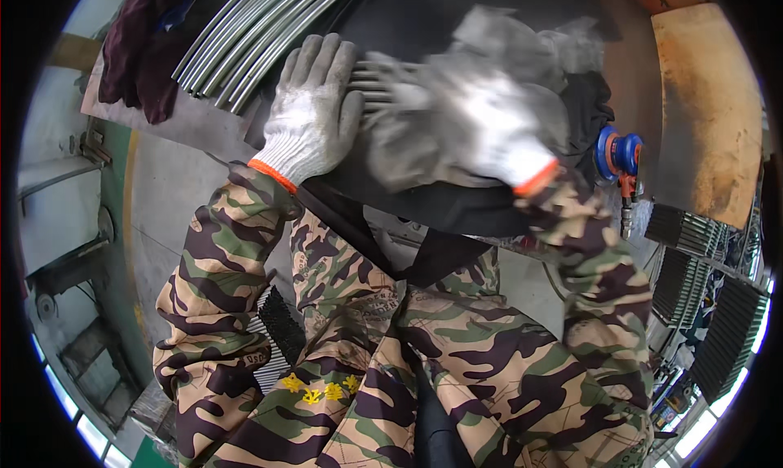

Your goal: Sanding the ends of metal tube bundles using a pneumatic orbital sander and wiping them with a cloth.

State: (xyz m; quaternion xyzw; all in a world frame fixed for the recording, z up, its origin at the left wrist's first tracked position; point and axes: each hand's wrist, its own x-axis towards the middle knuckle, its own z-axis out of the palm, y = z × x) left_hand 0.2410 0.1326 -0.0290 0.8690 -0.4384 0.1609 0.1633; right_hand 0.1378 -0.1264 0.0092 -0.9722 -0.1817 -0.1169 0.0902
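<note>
My left hand (314, 101), in a white knit glove with grey-coated fingers and an orange cuff, lies with its fingers stretched out. It rests flat at the left end of several metal rods (373, 86) on a black cloth (457, 211). To the right, my gloved right hand (497, 125) is smeared by motion. It has hold of a crumpled grey rag (408, 146) that lies over the rods and hides their right part. How its fingers close on the rag is too blurred to see. Another greyish crumpled sheet (522, 44) bunches up just beyond it.
A row of shiny metal tubes (261, 36) lies at the far left, beside a dark maroon cloth (143, 44). A blue-headed air sander (617, 152) sits at the right, near a stained wooden board (705, 109). Racks of stacked dark tubes (685, 280) stand at the lower right.
</note>
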